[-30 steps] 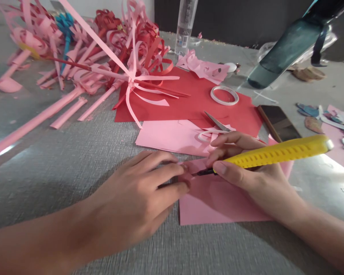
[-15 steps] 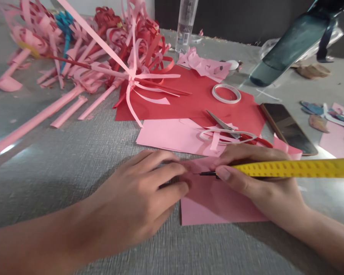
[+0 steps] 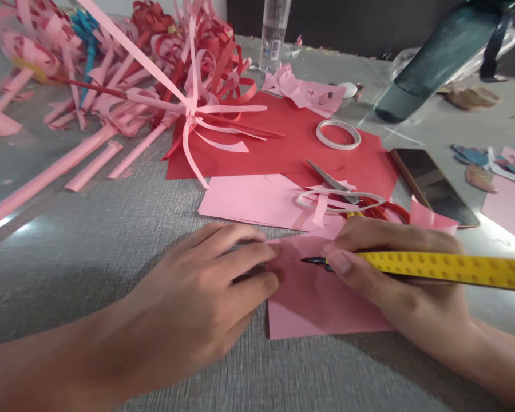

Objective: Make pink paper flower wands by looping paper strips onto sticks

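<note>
Right hand [image 3: 405, 286] clamped on the yellow tool [image 3: 446, 268], thumb and fingers pinched close behind its narrow black tip. Can't tell pen from blade at this angle. Left hand [image 3: 214, 286] grips nothing: fingers slightly apart and bent, fingertips down on the left edge of the pink sheet [image 3: 321, 312]. Sheet lies on the grey counter [image 3: 227, 386], directly in front of the person, between the hands. Faint mark on it just left of the tip.

Doing this well, my read: firm flat pressure from the left fingertips so the sheet can't creep; light, even pressure at the tip; steady tool angle. Left fingertips sit near the tip and in line with it, so best clear of that line in case it's a blade.

Orientation: tool tip points left, toward the left fingertips. Long axis runs nearly straight across the view, rear end slightly lower in frame and cut off at the right edge. Sheet looks longer side to side, but its right end is under the hand, so can't confirm.
</note>
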`<action>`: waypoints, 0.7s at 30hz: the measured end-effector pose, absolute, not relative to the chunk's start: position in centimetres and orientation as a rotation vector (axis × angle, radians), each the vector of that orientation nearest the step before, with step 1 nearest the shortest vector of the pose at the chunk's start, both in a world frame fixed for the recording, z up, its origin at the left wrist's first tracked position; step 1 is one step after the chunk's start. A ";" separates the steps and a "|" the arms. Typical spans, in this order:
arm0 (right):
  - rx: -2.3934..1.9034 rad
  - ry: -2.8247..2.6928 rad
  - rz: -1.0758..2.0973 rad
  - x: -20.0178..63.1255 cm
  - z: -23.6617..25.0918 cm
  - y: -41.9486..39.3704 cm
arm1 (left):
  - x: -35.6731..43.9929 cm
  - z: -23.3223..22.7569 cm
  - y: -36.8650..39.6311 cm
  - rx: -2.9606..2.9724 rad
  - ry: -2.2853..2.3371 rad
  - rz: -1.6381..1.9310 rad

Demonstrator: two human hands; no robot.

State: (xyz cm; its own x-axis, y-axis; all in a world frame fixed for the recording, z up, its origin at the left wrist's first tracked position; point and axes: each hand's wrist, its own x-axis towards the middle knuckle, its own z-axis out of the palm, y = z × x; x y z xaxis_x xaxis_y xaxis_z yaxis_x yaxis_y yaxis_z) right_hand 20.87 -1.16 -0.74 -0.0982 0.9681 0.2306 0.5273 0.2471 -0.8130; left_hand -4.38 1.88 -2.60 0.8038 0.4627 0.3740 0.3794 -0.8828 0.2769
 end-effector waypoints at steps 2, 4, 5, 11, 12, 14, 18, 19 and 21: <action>-1.348 -1.773 0.658 20.7 -0.7 -1.3 | -4.4 -2.6 1.9 2.816 0.666 0.651; -1.318 -1.794 0.626 20.5 -0.6 -1.5 | -4.4 -2.6 1.9 2.824 0.667 0.649; -1.314 -1.794 0.624 20.4 -0.4 -1.5 | -4.4 -2.6 1.9 2.824 0.666 0.647; -1.338 -1.861 0.657 20.1 -0.1 -1.6 | -4.4 -2.4 1.8 2.814 0.677 0.620; -1.320 -1.878 0.666 20.1 -0.1 -1.6 | -4.4 -2.4 1.8 2.822 0.677 0.607; -1.275 -1.893 0.670 20.2 -0.3 -1.6 | -4.3 -2.4 1.7 2.842 0.675 0.575; -1.220 -1.963 0.622 20.3 -0.5 -1.6 | -4.3 -2.5 1.8 2.861 0.678 0.522; -1.211 -1.989 0.601 20.3 -0.4 -1.6 | -4.3 -2.5 1.8 2.864 0.678 0.520; -1.201 -2.031 0.559 20.3 -0.3 -1.7 | -4.3 -2.6 1.8 2.877 0.670 0.521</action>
